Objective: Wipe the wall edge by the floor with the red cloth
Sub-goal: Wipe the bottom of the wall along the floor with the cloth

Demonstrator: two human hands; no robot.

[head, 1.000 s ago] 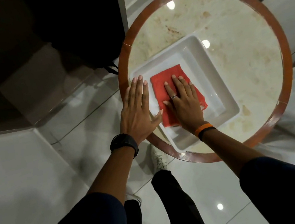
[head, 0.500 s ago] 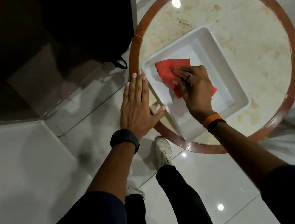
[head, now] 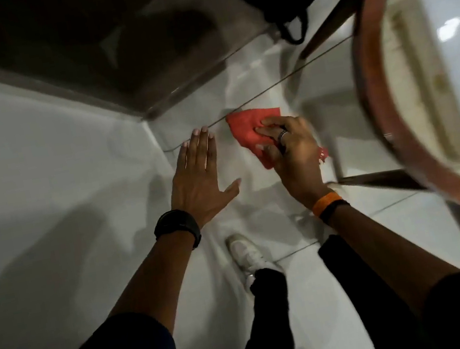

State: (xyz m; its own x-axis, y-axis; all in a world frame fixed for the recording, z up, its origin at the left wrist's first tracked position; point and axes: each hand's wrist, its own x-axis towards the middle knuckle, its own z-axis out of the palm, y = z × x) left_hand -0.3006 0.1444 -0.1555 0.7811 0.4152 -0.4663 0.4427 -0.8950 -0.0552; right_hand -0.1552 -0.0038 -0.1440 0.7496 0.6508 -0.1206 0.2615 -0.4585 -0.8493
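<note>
Red cloth (head: pixel 248 131) pinched in right hand (head: pixel 293 157), above floor; left hand (head: pixel 199 179) spread flat, empty.

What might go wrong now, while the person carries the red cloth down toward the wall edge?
The red cloth is pinched only at one side by the right hand, so it may slip. The round table rim is close beside that arm and may be bumped. The glossy floor under the white shoe may be slippery.
</note>
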